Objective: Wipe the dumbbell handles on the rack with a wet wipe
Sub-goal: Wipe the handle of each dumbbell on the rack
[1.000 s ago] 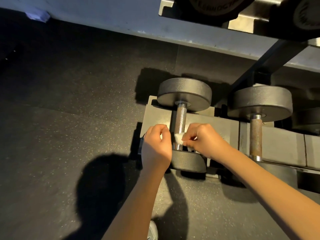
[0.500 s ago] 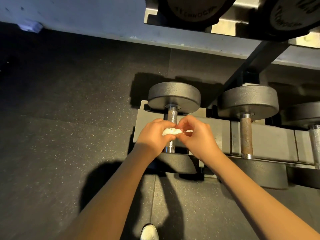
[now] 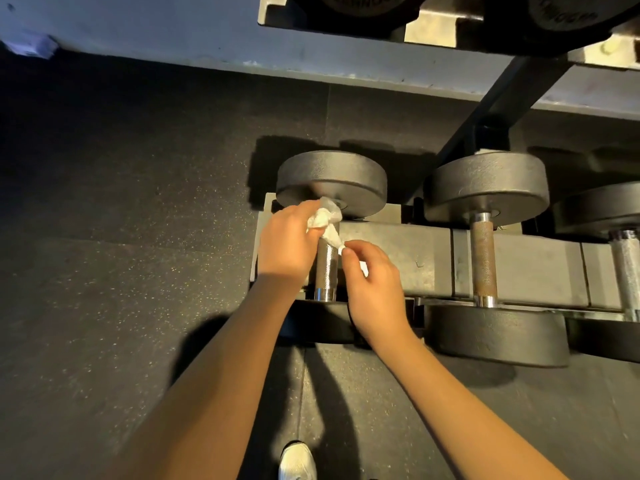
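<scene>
Left hand [image 3: 287, 244]: clenched on the bunched end of the crumpled white wet wipe [image 3: 325, 220], at the far end of the knurled chrome dumbbell handle [image 3: 325, 268]. The wipe crosses the handle. Its twisted tail is pinched by the right hand [image 3: 374, 285], just right of the bar. The handle's long axis runs from the grip back toward the person, so the bare length lies nearward, between both hands. The rust-brown handle [image 3: 483, 258] lies well right of the grip.

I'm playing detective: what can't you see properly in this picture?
Head view: top of the shiny handle, hidden by the wet wipe and left hand.
Head view: upper-shelf weights, cut off by the top edge.
Head view: rightmost dumbbell, cut off by the right edge.
</scene>
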`<state>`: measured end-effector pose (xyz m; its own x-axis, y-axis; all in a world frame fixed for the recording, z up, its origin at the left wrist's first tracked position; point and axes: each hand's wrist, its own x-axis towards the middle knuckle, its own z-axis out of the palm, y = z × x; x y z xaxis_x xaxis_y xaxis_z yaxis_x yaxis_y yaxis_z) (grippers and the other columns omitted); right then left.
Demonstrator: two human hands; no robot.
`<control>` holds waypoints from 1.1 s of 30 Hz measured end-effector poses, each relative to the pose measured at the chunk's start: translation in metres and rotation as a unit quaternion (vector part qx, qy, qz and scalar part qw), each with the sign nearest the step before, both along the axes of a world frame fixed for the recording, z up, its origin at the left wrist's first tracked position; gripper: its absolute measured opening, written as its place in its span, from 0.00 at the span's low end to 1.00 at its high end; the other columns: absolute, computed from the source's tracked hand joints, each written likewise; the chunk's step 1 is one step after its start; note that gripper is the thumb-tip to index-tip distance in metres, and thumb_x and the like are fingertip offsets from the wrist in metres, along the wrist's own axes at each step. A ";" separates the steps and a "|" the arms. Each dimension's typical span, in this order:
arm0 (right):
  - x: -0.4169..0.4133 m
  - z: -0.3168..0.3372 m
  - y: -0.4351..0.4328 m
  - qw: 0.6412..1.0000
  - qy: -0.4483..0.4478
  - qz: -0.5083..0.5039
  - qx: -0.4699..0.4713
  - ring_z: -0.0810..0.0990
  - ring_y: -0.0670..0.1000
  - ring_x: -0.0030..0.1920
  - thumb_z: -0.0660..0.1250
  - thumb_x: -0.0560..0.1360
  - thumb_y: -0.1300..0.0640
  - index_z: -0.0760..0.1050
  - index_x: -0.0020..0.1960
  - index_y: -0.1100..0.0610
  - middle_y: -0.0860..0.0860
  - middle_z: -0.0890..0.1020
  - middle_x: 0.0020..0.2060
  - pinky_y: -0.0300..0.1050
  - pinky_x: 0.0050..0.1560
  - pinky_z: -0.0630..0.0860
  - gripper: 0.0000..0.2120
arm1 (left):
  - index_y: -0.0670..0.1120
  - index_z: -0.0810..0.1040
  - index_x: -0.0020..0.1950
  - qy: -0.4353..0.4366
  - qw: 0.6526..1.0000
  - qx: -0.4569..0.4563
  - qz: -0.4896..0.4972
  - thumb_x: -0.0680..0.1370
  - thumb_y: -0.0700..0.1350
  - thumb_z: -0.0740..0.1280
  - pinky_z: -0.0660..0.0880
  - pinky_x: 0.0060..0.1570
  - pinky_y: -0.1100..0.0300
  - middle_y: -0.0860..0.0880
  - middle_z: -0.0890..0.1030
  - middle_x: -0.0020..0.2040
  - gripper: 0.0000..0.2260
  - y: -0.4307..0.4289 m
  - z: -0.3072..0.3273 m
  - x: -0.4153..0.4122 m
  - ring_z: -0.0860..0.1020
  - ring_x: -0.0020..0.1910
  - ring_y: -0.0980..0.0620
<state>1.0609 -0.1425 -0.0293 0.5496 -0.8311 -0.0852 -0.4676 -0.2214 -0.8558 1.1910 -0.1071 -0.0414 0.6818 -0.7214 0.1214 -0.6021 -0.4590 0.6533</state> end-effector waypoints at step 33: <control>-0.001 -0.006 0.002 1.000 -0.011 -0.011 -0.008 0.76 0.50 0.46 0.58 0.74 0.52 0.79 0.43 0.58 0.48 0.79 0.41 0.50 0.47 0.74 0.14 | 0.42 0.81 0.60 0.196 0.979 0.036 0.033 0.77 0.43 0.67 0.71 0.51 0.64 0.45 0.82 0.54 0.13 -0.004 0.004 -0.008 0.79 0.54 0.49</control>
<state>1.0600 -0.1402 -0.0354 0.5320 -0.8447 -0.0595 -0.4536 -0.2249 -0.8624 1.1831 -0.1106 -0.0376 0.7110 -0.6716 -0.2081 -0.2791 -0.5413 0.7932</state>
